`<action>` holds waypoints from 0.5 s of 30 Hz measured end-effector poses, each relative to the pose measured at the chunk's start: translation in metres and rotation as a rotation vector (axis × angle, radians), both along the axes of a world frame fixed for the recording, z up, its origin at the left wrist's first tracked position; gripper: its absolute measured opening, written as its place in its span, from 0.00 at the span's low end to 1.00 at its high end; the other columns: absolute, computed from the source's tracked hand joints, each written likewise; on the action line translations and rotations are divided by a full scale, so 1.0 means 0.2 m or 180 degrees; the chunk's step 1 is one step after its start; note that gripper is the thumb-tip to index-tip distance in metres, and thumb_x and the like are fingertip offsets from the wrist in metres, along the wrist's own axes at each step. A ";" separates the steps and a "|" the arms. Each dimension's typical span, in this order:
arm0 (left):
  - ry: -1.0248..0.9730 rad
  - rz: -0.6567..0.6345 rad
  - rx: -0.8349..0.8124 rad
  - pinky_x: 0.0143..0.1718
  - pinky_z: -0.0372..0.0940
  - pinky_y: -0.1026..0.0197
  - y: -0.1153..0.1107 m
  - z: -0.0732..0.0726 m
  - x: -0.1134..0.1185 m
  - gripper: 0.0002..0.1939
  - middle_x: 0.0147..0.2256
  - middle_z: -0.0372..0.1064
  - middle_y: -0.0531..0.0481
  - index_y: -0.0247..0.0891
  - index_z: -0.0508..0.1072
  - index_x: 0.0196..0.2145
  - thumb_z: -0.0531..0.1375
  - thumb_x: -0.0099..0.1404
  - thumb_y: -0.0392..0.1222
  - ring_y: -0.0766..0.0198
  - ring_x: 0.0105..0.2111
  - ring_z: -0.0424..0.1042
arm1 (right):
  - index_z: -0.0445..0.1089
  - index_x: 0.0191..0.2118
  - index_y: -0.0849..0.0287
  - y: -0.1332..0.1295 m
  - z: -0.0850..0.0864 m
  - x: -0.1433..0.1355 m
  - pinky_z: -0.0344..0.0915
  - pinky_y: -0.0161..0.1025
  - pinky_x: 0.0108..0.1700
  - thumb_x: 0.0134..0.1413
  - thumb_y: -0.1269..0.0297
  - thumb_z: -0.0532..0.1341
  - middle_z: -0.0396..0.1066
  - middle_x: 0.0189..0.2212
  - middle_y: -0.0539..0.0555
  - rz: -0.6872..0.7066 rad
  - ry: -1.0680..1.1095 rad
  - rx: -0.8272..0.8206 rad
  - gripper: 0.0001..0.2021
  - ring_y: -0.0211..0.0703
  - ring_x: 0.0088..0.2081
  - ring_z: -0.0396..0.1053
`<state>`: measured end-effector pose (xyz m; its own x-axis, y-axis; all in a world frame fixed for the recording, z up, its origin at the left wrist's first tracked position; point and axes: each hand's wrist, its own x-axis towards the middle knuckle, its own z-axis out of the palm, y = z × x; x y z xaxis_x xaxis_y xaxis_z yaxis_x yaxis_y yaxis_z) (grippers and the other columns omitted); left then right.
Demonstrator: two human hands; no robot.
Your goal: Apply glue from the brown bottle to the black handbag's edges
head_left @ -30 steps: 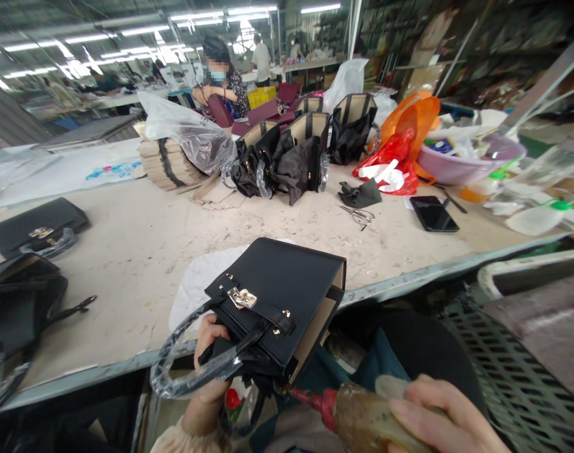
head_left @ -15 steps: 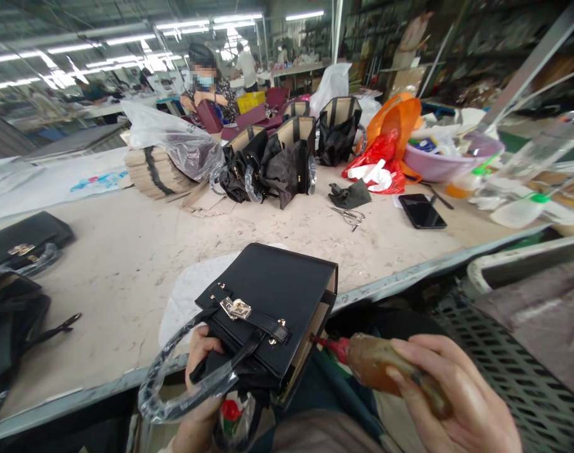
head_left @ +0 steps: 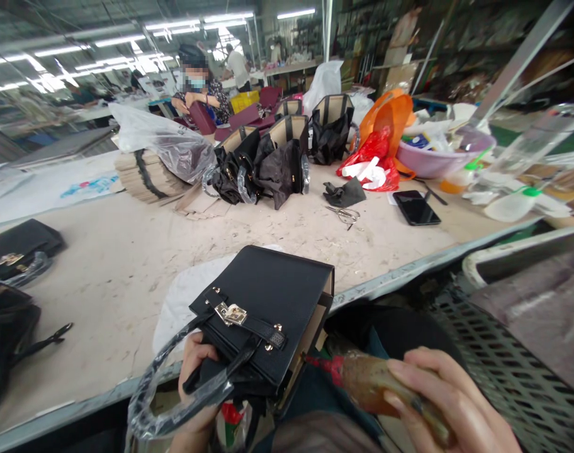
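Observation:
A black handbag with a gold clasp and plastic-wrapped handles lies tilted at the table's front edge, its tan inner side facing right. My left hand grips its lower left, fingers wrapped round black cloth at the opening; part of the hand is hidden behind a handle. In my right hand is a brown glue bottle, held on its side. The bottle's red nozzle points left, its tip at the tan edge of the bag's side.
Several black bags stand at the table's back beside stacked tan pieces. Scissors, a phone, a red plastic bag and a purple basin lie rightward. A green-grey crate is right. A person sits across the table.
The red nozzle has moved down and left along the bag's tan edge, with my right hand following. The view has shifted slightly. My left hand still grips the bag.

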<state>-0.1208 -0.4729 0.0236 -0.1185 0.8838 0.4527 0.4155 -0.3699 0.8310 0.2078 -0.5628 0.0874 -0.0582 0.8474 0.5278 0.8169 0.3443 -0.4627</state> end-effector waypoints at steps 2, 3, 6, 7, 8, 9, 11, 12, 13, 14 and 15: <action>0.0008 0.0017 0.0017 0.31 0.53 0.54 0.00 0.01 0.01 0.15 0.30 0.58 0.49 0.43 0.64 0.22 0.62 0.53 0.54 0.56 0.31 0.58 | 0.67 0.47 0.59 0.04 0.01 0.00 0.72 0.31 0.36 0.59 0.71 0.59 0.66 0.41 0.57 -0.0095 0.0067 0.0081 0.11 0.40 0.38 0.71; 0.0007 0.0004 0.0016 0.31 0.53 0.54 0.00 0.01 0.01 0.15 0.30 0.58 0.49 0.43 0.64 0.22 0.62 0.53 0.54 0.56 0.30 0.58 | 0.67 0.47 0.59 0.06 0.01 0.01 0.72 0.31 0.36 0.58 0.72 0.60 0.66 0.40 0.57 -0.0148 0.0073 0.0146 0.11 0.40 0.37 0.71; -0.0039 0.0028 0.0010 0.29 0.53 0.54 0.01 0.01 0.01 0.15 0.30 0.58 0.49 0.43 0.64 0.21 0.62 0.54 0.54 0.56 0.30 0.58 | 0.67 0.48 0.58 0.10 0.00 0.02 0.72 0.32 0.34 0.57 0.72 0.60 0.66 0.40 0.57 -0.0334 0.0114 0.0236 0.12 0.40 0.36 0.71; -0.0056 0.0040 0.0003 0.29 0.53 0.54 0.01 0.01 0.00 0.14 0.31 0.59 0.48 0.43 0.64 0.21 0.62 0.54 0.53 0.56 0.30 0.59 | 0.67 0.48 0.58 0.10 0.00 0.02 0.72 0.32 0.33 0.57 0.72 0.60 0.66 0.40 0.57 -0.0375 0.0151 0.0243 0.13 0.40 0.36 0.71; -0.0059 0.0044 -0.0005 0.29 0.53 0.54 0.01 0.00 0.00 0.14 0.31 0.60 0.48 0.43 0.65 0.21 0.62 0.54 0.53 0.55 0.30 0.59 | 0.66 0.48 0.59 0.09 0.00 0.02 0.71 0.32 0.33 0.57 0.71 0.60 0.66 0.40 0.58 -0.0381 0.0183 0.0222 0.13 0.40 0.36 0.71; -0.0043 0.0030 -0.0018 0.29 0.54 0.54 0.01 0.00 0.00 0.14 0.31 0.60 0.48 0.43 0.65 0.21 0.62 0.53 0.53 0.55 0.31 0.60 | 0.66 0.48 0.59 0.09 0.01 0.03 0.71 0.32 0.33 0.57 0.71 0.60 0.66 0.41 0.58 -0.0347 0.0205 0.0194 0.13 0.41 0.37 0.71; 0.0005 -0.0004 -0.0052 0.30 0.54 0.54 0.01 0.00 -0.01 0.14 0.32 0.61 0.47 0.43 0.65 0.22 0.62 0.53 0.54 0.54 0.31 0.60 | 0.67 0.47 0.59 0.07 0.02 0.02 0.72 0.32 0.35 0.57 0.70 0.60 0.66 0.40 0.58 -0.0203 0.0200 0.0133 0.12 0.41 0.37 0.71; 0.0032 -0.0021 -0.0074 0.30 0.54 0.54 0.01 0.00 -0.01 0.14 0.32 0.60 0.47 0.43 0.65 0.23 0.62 0.53 0.54 0.54 0.32 0.60 | 0.68 0.46 0.58 0.06 0.02 0.02 0.72 0.32 0.35 0.57 0.70 0.60 0.67 0.40 0.57 -0.0115 0.0167 0.0110 0.11 0.41 0.37 0.72; 0.0046 -0.0022 -0.0079 0.31 0.53 0.54 0.01 0.01 0.00 0.14 0.32 0.60 0.48 0.43 0.65 0.23 0.62 0.54 0.54 0.55 0.32 0.60 | 0.68 0.46 0.58 0.05 0.02 0.02 0.72 0.32 0.36 0.57 0.70 0.60 0.67 0.39 0.57 -0.0043 0.0125 0.0104 0.10 0.41 0.37 0.72; 0.0054 -0.0015 -0.0085 0.31 0.53 0.54 0.01 0.01 0.00 0.13 0.33 0.60 0.48 0.43 0.65 0.23 0.62 0.54 0.53 0.55 0.32 0.59 | 0.69 0.45 0.57 0.04 0.02 0.02 0.73 0.32 0.36 0.57 0.70 0.60 0.68 0.39 0.56 0.0002 0.0080 0.0099 0.10 0.42 0.37 0.73; 0.0063 -0.0016 -0.0087 0.31 0.52 0.53 0.00 0.02 0.00 0.13 0.33 0.59 0.48 0.44 0.65 0.23 0.61 0.55 0.53 0.55 0.32 0.59 | 0.69 0.45 0.57 0.04 0.01 0.03 0.73 0.33 0.37 0.57 0.70 0.60 0.68 0.39 0.56 -0.0005 0.0044 0.0118 0.10 0.42 0.37 0.73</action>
<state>-0.1205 -0.4720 0.0266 -0.1053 0.8964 0.4307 0.4302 -0.3494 0.8324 0.2130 -0.5545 0.0899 -0.0494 0.8274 0.5595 0.8111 0.3601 -0.4609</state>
